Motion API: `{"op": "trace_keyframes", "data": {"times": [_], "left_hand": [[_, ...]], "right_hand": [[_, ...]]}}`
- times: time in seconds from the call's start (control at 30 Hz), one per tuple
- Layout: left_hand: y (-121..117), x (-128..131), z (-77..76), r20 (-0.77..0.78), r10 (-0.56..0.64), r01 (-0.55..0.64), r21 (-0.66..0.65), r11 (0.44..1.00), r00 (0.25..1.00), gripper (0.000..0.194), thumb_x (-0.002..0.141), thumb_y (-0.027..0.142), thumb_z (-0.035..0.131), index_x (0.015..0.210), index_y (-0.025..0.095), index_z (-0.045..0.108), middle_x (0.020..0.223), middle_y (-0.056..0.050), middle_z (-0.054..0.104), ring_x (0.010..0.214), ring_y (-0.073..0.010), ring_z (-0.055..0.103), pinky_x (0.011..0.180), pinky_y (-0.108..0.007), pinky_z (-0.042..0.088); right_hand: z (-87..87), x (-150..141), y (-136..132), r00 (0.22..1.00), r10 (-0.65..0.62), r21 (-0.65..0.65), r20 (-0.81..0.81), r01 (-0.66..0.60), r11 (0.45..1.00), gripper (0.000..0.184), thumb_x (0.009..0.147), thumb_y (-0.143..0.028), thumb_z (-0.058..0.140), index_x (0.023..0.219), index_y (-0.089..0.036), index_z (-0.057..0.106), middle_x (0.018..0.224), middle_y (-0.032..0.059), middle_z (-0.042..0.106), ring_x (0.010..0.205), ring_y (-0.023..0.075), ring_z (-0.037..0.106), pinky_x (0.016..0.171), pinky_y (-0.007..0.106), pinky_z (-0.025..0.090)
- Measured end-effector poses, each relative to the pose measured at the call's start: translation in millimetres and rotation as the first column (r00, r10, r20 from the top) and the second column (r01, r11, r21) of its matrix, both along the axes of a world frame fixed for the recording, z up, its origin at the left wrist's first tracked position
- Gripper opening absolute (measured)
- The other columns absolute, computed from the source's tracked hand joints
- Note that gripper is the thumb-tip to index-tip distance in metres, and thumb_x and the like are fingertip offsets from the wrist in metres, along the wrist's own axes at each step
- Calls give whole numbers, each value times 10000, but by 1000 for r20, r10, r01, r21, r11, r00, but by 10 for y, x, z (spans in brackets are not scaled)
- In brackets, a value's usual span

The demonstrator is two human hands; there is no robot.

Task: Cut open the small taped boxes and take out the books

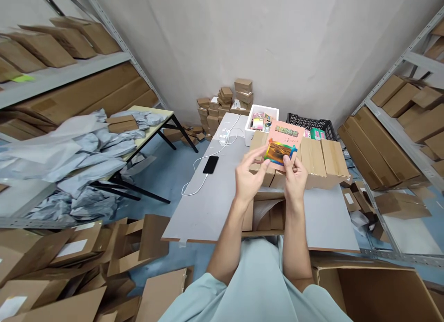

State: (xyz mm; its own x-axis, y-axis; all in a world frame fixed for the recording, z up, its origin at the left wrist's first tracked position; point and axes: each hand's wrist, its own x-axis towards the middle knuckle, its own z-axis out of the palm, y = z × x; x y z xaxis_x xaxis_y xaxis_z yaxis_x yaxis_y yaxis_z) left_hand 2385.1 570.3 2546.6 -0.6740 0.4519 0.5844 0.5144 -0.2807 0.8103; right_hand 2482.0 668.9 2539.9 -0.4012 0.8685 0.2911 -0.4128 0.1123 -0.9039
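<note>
In both hands, above the table, I hold a flat pink printed packet (pixel 286 132). Dark lettering runs along its top, and a shiny rainbow-edged picture fills the lower part. I cannot tell whether it is a booklet or a sealed pack. My left hand (pixel 249 174) pinches its lower left side, while my right hand (pixel 295 177) grips the lower right with the thumb on the front. Behind the packet stands a row of closed cardboard boxes (pixel 314 157). Below my hands an open cardboard box (pixel 247 220) sits at the table's near edge, partly hidden by my forearms.
On the grey table (pixel 201 211) lie a black phone (pixel 211 164) and a white cable with a charger (pixel 224 137). A white foam box (pixel 274 113) of colourful packs and a black crate (pixel 294 120) stand behind. Cartons crowd the floor; a large open carton (pixel 378 289) is at lower right.
</note>
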Motion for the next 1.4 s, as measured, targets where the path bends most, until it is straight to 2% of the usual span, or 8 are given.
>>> {"op": "trace_keyframes", "data": {"times": [0.07,0.23,0.37,0.6,0.8,0.97,1.13,1.4], "left_hand": [[3,-76,-29,101,48,-49,6,999,994,477,945,549,899,1296,227,871,1352,-134,837,1160,-274,789,956,-377,664],[16,-102,-35,425,-254,250,66,966,869,535,866,669,942,1047,167,910,1048,-117,879,1004,-270,814,964,-377,653],[40,-64,-41,470,-188,160,98,982,862,529,793,634,1003,1005,157,913,1007,-103,872,959,-254,798,927,-351,642],[65,-100,-70,310,116,-150,88,985,944,395,889,549,939,787,182,834,815,-17,754,773,-155,668,745,-260,550],[87,-16,-9,249,27,-49,81,995,968,367,896,550,944,985,194,924,1074,-102,884,1078,-284,825,1007,-399,671],[-71,-65,51,80,-312,318,-92,944,947,421,901,439,954,1281,263,908,1444,-126,822,1429,-328,730,1243,-488,592],[-167,-201,51,123,-64,66,-9,998,990,557,928,466,948,1439,280,829,1467,-122,809,1201,-257,786,959,-371,681],[-104,-220,-86,333,-152,149,35,988,931,542,928,596,933,1280,190,867,1255,-139,879,1139,-287,840,1028,-432,695]], "right_hand": [[-11,14,10,998,65,17,-1,-65,998,515,958,-672,830,1141,-192,858,1136,90,883,1002,265,840,943,405,711],[-14,-14,-7,991,132,48,18,-133,990,480,979,-655,822,1155,-209,860,1037,60,871,948,228,813,849,330,678],[-61,-102,9,990,135,13,29,-135,991,497,967,-649,826,1162,-193,853,1103,84,877,958,235,825,887,355,691],[-59,-152,-76,936,-352,314,33,324,892,436,1090,-535,682,1402,-259,811,1505,139,778,1452,291,713,1270,555,563],[4,-189,-220,999,-4,287,51,-11,958,570,993,-579,824,1458,-250,789,1530,149,771,1398,309,754,1134,504,673],[-27,-202,-174,983,-181,92,19,178,980,506,938,-638,854,1178,-194,823,1193,126,869,1131,290,827,1029,460,702],[-69,-98,-44,997,-77,7,-6,78,997,553,915,-681,861,1167,-192,803,1186,131,879,1069,272,834,986,427,703],[-155,-104,-56,998,45,81,42,-48,996,451,958,-638,844,1141,-228,800,1165,106,886,1064,265,828,984,431,692]]}}
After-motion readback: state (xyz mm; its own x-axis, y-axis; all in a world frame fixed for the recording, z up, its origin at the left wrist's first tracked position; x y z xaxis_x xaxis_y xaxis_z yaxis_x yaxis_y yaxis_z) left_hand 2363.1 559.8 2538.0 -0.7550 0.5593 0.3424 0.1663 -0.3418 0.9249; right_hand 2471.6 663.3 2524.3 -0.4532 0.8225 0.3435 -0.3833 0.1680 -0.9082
